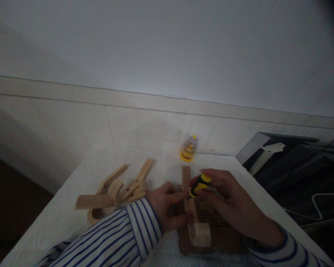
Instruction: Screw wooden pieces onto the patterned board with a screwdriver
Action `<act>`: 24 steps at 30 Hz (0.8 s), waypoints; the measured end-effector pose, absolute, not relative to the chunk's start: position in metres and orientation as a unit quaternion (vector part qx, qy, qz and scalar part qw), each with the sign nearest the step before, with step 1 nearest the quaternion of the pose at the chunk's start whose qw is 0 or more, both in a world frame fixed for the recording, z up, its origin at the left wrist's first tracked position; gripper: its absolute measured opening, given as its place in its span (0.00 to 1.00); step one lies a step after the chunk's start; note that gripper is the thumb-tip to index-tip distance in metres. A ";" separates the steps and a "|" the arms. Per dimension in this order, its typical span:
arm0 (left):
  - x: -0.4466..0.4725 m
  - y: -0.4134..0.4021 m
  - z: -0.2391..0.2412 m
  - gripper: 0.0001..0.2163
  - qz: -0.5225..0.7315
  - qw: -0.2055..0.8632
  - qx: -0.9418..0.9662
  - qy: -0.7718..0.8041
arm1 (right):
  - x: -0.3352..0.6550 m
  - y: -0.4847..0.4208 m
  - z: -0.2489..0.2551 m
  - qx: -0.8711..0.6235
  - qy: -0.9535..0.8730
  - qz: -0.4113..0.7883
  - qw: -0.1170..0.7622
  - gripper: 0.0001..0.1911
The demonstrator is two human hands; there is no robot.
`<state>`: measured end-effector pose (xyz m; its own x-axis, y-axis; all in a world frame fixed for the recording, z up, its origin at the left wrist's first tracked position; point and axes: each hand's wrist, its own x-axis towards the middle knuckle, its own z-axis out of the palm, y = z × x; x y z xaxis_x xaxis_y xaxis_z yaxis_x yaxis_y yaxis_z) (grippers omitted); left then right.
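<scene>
My right hand (231, 200) is closed round a short yellow-and-black screwdriver (200, 184), its tip pointing down at a wooden strip. That wooden strip (186, 174) is narrow and flat, with a curled, ring-like end (202, 234) nearest me. My left hand (167, 207) grips the strip from the left, its fingers pressed on it close to the screwdriver's tip. Under the strip lies a brown block (222, 241) marked with black lines. Whether the tip sits in a screw is too dim and small to see.
Several pale wooden pieces (122, 193), flat and curved, are piled left of my left hand. A clear container with yellow base (187, 150) stands at the back by the wall. A white cloth (58, 222) covers the table. Dark panels and a white cable (320, 207) lie to the right.
</scene>
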<state>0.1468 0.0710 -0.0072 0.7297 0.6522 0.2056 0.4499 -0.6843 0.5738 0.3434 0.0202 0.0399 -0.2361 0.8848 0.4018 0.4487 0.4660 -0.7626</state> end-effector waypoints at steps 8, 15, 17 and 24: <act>0.146 0.071 -0.008 0.28 0.206 0.255 0.894 0.305 | 0.345 0.020 0.030 -0.464 -0.741 0.212 0.437 0.20; 0.146 0.070 -0.005 0.27 0.201 0.251 0.896 0.306 | 0.347 0.022 0.024 -0.483 -0.738 0.164 0.442 0.22; 0.146 0.071 -0.006 0.28 0.204 0.247 0.898 0.302 | 0.347 0.022 0.024 -0.477 -0.742 0.159 0.443 0.22; 0.146 0.071 -0.010 0.27 0.207 0.244 0.897 0.306 | 0.346 0.020 0.022 -0.497 -0.745 0.085 0.438 0.22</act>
<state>0.1456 0.0715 -0.0100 0.7264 0.6503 0.2222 0.4481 -0.6934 0.5643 0.3455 0.0202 0.0217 -0.1232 0.8140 0.5676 0.6658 0.4919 -0.5610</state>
